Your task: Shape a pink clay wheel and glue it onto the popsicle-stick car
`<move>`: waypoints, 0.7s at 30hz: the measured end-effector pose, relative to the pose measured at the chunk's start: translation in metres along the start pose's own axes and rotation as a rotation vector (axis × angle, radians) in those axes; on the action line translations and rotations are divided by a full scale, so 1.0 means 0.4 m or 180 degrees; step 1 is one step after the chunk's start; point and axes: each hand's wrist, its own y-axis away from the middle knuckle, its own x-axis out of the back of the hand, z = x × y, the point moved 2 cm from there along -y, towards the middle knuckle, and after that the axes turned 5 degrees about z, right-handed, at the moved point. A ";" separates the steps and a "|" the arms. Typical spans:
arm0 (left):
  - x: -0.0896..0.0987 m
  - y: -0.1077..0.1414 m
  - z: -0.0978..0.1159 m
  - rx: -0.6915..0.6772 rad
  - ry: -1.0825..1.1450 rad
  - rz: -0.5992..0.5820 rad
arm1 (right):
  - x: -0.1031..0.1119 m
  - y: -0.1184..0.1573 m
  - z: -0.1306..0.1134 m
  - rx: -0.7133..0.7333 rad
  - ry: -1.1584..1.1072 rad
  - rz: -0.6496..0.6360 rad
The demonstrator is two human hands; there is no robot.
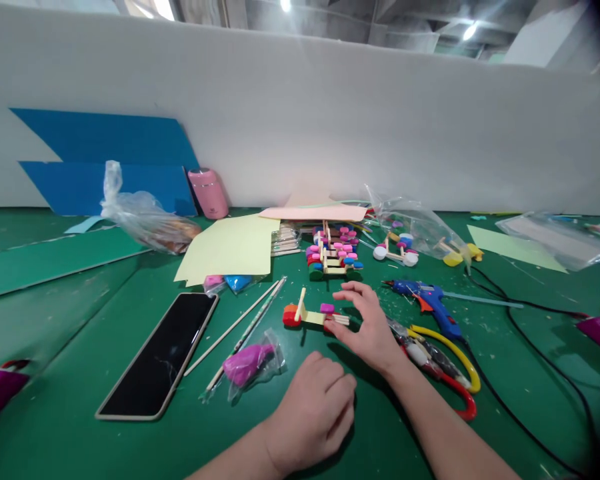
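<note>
A small stick model (313, 317) with red and orange wheels and a magenta piece stands on the green table. My right hand (367, 323) is at its right end, thumb touching or very near it, with the fingers apart. Nearer to me, my left hand (316, 407) rests curled on the table; whether anything is inside it is hidden. Behind the model is a row of similar models (334, 257) with pink, blue and green parts. Another one (396, 250) with white wheels stands farther right. Purple clay (249, 363) in clear wrap lies left of my left hand.
A phone (160, 357) and thin sticks (233, 327) lie left. Yellow paper (230, 247) and a pink container (209, 193) are behind. On the right are a blue glue gun (430, 300), its black cord, and pliers (450, 367) with red and yellow handles.
</note>
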 end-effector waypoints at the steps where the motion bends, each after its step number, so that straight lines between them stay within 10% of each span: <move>1: 0.001 0.001 0.000 0.0001 0.0027 0.0003 | -0.003 0.000 0.000 0.0012 0.0098 -0.0036; 21: 0.034 0.046 0.054 0.0449 0.0402 0.0524 | -0.009 -0.003 0.000 0.0032 0.0297 -0.0159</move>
